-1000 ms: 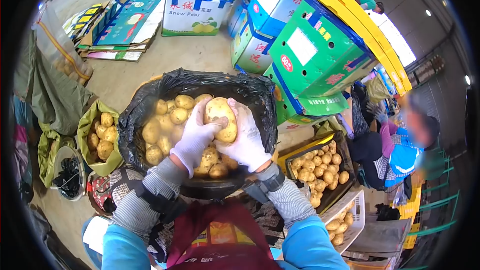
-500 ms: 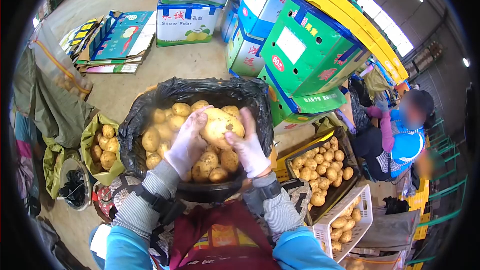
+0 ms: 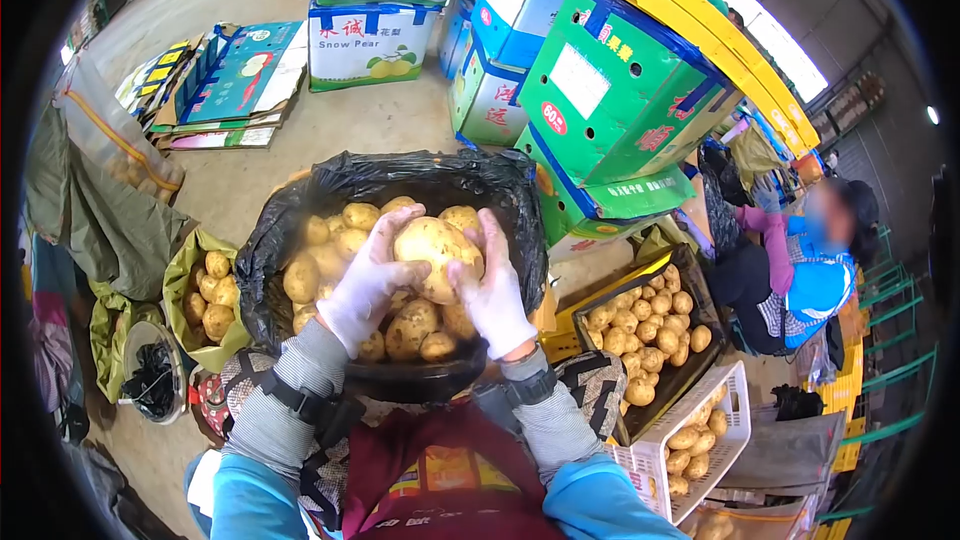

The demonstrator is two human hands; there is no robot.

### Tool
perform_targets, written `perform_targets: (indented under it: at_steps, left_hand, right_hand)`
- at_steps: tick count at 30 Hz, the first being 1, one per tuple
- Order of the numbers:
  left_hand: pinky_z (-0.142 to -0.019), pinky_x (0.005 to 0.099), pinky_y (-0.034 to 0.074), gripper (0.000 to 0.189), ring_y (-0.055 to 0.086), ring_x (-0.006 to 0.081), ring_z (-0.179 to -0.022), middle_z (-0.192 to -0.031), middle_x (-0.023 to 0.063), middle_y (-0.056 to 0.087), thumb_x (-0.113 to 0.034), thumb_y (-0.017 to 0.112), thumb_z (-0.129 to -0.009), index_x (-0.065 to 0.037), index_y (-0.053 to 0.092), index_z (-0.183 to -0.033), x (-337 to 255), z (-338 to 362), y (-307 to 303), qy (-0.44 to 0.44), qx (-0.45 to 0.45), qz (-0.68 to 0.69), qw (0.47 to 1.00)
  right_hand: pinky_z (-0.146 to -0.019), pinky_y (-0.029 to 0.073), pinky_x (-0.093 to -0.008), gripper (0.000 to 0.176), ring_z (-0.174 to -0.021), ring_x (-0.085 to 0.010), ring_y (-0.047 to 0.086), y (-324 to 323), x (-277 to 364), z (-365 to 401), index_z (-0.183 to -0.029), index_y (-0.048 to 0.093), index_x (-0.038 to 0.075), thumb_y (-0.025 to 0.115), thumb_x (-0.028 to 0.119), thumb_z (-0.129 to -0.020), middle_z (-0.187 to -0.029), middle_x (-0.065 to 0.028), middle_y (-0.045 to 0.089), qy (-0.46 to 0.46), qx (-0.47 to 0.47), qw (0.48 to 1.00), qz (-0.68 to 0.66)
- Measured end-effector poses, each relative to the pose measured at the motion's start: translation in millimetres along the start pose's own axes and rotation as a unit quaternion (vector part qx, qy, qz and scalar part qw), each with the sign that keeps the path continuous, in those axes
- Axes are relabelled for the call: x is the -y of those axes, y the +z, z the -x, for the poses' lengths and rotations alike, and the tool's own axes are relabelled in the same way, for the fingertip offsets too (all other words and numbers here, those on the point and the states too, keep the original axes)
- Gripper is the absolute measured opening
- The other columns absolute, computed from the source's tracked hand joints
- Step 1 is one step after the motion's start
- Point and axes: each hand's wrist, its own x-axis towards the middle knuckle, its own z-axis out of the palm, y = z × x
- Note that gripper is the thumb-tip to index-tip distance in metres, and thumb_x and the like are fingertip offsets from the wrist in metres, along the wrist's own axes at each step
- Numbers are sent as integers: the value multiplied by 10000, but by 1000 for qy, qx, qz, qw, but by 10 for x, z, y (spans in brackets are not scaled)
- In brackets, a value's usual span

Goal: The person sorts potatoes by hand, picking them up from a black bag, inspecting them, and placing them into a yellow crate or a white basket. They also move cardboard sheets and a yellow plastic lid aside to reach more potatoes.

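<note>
Far left: a translucent bag [image 3: 112, 135] holds rounded, pale items, blurred through its wall. Below it, a round tub [image 3: 179, 378] contains black plastic [image 3: 152, 380]. Next, a green sack [image 3: 176, 285], its mouth open, holds loose potatoes [image 3: 214, 290]; its right edge lies just beside the bin. Behind, concrete floor [image 3: 285, 155] shows between the flattened cartons [image 3: 240, 80] and the bin's far edge.

Centre: the bin, fitted with a black liner [image 3: 275, 250], contains a pile of potatoes, partly blurred at left. The large potato [image 3: 430, 252] is held above this pile, within the liner's edges. The left hand [image 3: 362, 290], gloved, curves around its left side; the right hand [image 3: 500, 298], gloved, supports its right side, thumb across the lower front. A dark gap separates the right fingers from the liner's right edge.

Right: green cartons [image 3: 610, 110] stand stacked near the bin; their contents cannot be seen. Nearer, a dark crate [image 3: 697, 282] holds smaller potatoes [image 3: 650, 330]. Just beside it, a white crate [image 3: 741, 402] with slotted walls holds more potatoes [image 3: 693, 448].
</note>
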Motion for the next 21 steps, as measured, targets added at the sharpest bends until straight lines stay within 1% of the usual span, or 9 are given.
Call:
perform_targets:
  at_steps: [5, 8, 13, 14, 17, 18, 19, 20, 21]
  left_hand:
    - [-961, 280, 431, 753, 484, 156, -1207, -1358, 41, 456, 1, 617, -691, -110, 428, -1411, -5, 56, 22, -27, 15, 39, 999]
    - [-1006, 293, 408, 764, 467, 169, -1246, -1371, 41, 444, 21, 600, -675, -99, 428, -1410, -43, 73, 86, 11, 12, -28, 999]
    - [-1086, 308, 373, 822, 442, 175, -1293, -1391, 50, 443, 55, 585, -664, -78, 388, -1451, 10, 4, 37, 31, 14, 29, 999]
    - [-1082, 305, 378, 827, 458, 180, -1274, -1378, 57, 458, 46, 593, -654, -67, 391, -1447, 15, -1, 26, 32, 8, 7, 999]
    - [-1100, 329, 367, 576, 486, 219, -1251, -1366, 106, 498, -64, 560, -779, -31, 479, -1348, 29, -43, -35, 120, 57, -123, 983]
    - [-1115, 363, 359, 409, 486, 241, -1270, -1392, 139, 503, -77, 527, -870, -15, 542, -1273, 180, -150, -221, 221, 66, -210, 950]
    - [-1100, 377, 379, 373, 498, 252, -1267, -1365, 148, 524, -76, 529, -894, -13, 536, -1262, 239, -236, -380, 190, 77, -132, 970]
    - [-1086, 391, 398, 337, 510, 263, -1264, -1337, 156, 546, -75, 530, -919, -12, 530, -1250, 299, -317, -534, 159, 84, -50, 982]
    - [-1071, 405, 417, 302, 521, 274, -1261, -1310, 164, 567, -74, 532, -943, -11, 523, -1238, 359, -389, -688, 129, 86, 32, 987]
  right_hand:
    - [-836, 526, -355, 371, -891, -274, 708, -74, -167, -71, -1097, 687, -18, 533, 305, -1000, -932, -184, 725, 33, -43, 998, 36]
    - [-853, 528, -350, 342, -929, -268, 697, -118, -299, -142, -1179, 643, -23, 570, 251, -988, -1024, -173, 719, 67, -31, 997, -23]
    - [-1151, 286, -373, 825, -1390, -284, 352, -190, -311, -200, -1485, 296, 5, 746, 329, -874, -1505, -184, 363, 28, -8, 989, -142]
    - [-1067, 410, -408, 784, -1328, -278, 440, -172, -314, -135, -1480, 329, 43, 715, 385, -889, -1455, -164, 424, 98, 86, 976, -177]
    - [-815, 573, -431, 621, -1192, -229, 572, 85, -469, 102, -1404, 446, 118, 693, 380, -899, -1370, -69, 533, 231, 230, 740, -588]
    - [-829, 570, -431, 634, -1182, -231, 578, 159, -431, 209, -1379, 484, 121, 735, 385, -860, -1358, -70, 542, 232, 158, 772, -571]
    - [-812, 574, -439, 643, -1182, -238, 578, 210, -569, 230, -1381, 485, 133, 759, 356, -843, -1350, -79, 545, -75, 37, 939, -334]
    - [-794, 578, -448, 656, -1181, -244, 579, 253, -715, 255, -1382, 487, 146, 782, 327, -825, -1341, -88, 549, -339, -80, 937, -8]
    - [-754, 582, -444, 695, -1198, -263, 560, 90, -551, 313, -1421, 434, 167, 773, 321, -834, -1353, -83, 522, -94, 125, 924, -350]
